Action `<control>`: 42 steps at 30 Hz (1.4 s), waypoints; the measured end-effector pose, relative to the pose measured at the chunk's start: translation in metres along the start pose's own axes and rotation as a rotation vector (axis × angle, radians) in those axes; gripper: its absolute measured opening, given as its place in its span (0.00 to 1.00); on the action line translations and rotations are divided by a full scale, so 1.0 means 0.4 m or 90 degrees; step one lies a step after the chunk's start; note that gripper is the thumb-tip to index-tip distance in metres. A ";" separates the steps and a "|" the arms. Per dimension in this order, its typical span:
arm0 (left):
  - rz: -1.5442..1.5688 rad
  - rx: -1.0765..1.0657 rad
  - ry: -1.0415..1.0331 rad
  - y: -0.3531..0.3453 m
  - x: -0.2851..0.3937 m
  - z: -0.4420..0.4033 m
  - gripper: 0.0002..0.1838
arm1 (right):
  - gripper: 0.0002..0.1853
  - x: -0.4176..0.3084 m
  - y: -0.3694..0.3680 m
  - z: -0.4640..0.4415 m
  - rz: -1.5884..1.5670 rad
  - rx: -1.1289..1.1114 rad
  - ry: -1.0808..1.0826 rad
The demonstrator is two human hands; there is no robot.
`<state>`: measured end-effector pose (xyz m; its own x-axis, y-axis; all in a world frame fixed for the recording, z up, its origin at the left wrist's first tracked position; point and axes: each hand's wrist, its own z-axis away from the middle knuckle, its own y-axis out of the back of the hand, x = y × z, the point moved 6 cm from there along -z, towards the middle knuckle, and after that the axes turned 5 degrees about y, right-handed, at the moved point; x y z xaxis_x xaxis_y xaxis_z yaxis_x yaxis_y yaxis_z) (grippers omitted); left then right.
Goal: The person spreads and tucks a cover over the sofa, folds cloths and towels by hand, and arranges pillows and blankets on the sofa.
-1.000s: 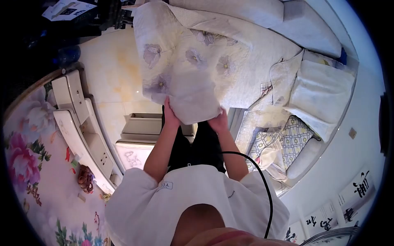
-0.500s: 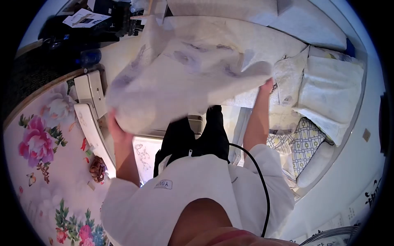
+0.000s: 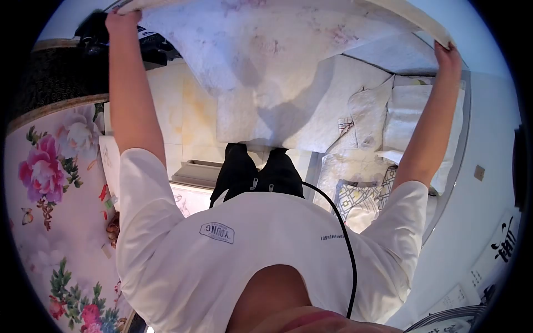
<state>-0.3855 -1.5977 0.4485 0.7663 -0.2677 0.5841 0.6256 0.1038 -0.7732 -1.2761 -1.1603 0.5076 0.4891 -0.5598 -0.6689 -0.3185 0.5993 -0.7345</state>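
A large pale cloth cover [image 3: 266,39] with faint pinkish floral print is stretched between my two raised hands, its body hanging down in front of me. My left hand [image 3: 123,21], high at the left edge of the view, is closed on one corner. At the upper right, my right hand [image 3: 446,54] grips the opposite corner. The top edge of the cloth runs out of the frame. Below it lies a cream sofa cover [image 3: 239,119] on the seat, with the hanging cloth's shadow falling across it.
To the right are a white covered cushion [image 3: 413,111] and a patterned pillow [image 3: 355,200]. On the left stands a flower-printed wall panel [image 3: 50,222], with dark items [image 3: 91,33] behind it. A black cable [image 3: 347,238] runs down over my shirt.
Both hands have risen and spread apart, lifting the cloth from low over the seat to high in front of me. Its underside now faces me, and more of the seat shows.
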 end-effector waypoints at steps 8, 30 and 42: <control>-0.191 0.195 -0.139 -0.321 -0.034 0.593 0.14 | 0.16 -0.311 0.072 0.285 0.028 -0.093 0.035; -0.569 0.447 0.179 1.229 -0.945 0.906 0.19 | 0.14 0.728 1.492 1.021 0.233 0.604 -0.251; -0.878 0.549 0.334 1.399 -0.942 1.015 0.31 | 0.13 0.684 1.638 1.215 0.357 0.640 -0.372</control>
<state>-0.2646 -1.0499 -0.1040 -0.3865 -0.8400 0.3809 0.7601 -0.0561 0.6474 -0.9563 -0.6426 -0.1009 0.8501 0.0865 -0.5194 0.0273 0.9779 0.2075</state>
